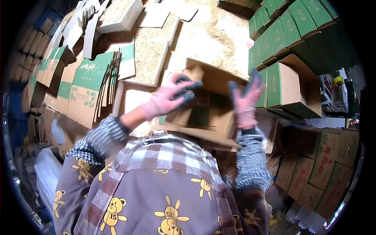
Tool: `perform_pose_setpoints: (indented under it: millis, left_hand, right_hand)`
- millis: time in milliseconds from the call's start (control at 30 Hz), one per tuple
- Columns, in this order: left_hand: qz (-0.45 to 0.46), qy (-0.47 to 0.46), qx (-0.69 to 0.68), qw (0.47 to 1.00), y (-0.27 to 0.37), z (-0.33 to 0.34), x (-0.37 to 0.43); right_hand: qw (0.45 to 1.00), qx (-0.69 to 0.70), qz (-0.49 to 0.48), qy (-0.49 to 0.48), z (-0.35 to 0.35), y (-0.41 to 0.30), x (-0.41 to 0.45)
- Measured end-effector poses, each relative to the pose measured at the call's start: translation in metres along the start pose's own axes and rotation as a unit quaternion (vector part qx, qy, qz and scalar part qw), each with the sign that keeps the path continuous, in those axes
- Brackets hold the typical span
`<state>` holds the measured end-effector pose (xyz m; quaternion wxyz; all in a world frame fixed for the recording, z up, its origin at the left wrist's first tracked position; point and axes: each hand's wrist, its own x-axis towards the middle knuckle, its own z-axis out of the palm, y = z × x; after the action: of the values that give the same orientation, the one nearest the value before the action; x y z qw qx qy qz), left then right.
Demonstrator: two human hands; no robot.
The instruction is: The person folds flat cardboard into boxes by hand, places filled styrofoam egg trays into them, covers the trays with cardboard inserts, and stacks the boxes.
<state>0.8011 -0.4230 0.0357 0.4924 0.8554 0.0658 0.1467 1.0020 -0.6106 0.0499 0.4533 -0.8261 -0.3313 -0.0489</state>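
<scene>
An opened cardboard box [202, 114] with green panels lies before me, its top flaps spread. Over its left side is my left hand [171, 95], in a pink glove with dark fingertips, fingers apart and curved. At the box's right side, my right hand [246, 101] wears a matching glove, thumb and fingers spread; it is blurred. Whether either hand touches the cardboard I cannot tell. Beneath and behind the box spreads a bright layer of pale wood shavings or similar loose material [211, 38].
Flat green-and-brown cartons [85, 85] stand stacked at left. White foam trays [117, 26] of the loose material lie behind them. Rows of green boxes [273, 41] fill the right, with an open box [293, 85] nearest. Brown cartons [317, 167] are piled lower right.
</scene>
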Motion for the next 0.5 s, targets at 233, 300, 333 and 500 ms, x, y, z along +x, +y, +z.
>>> perform_pose_setpoints:
  millis: [233, 300, 333, 500]
  left_hand:
    - [0.017, -0.311, 0.356, 0.881, 0.025, -0.041, -0.009]
    - [-0.081, -0.155, 0.051, 0.983, -0.002, -0.014, -0.014]
    - [-0.139, -0.077, 0.001, 0.987, -0.005, -0.011, -0.005]
    - [-0.3, 0.046, -0.241, 0.922, -0.065, 0.01, -0.013]
  right_hand:
    - [0.932, -0.305, -0.176, 0.088, 0.014, 0.046, -0.007]
    - [0.936, -0.298, -0.175, 0.071, 0.021, 0.027, 0.0]
    - [0.945, -0.288, -0.141, 0.063, 0.017, 0.026, 0.006]
    - [0.94, -0.222, -0.131, -0.225, -0.009, -0.033, -0.065]
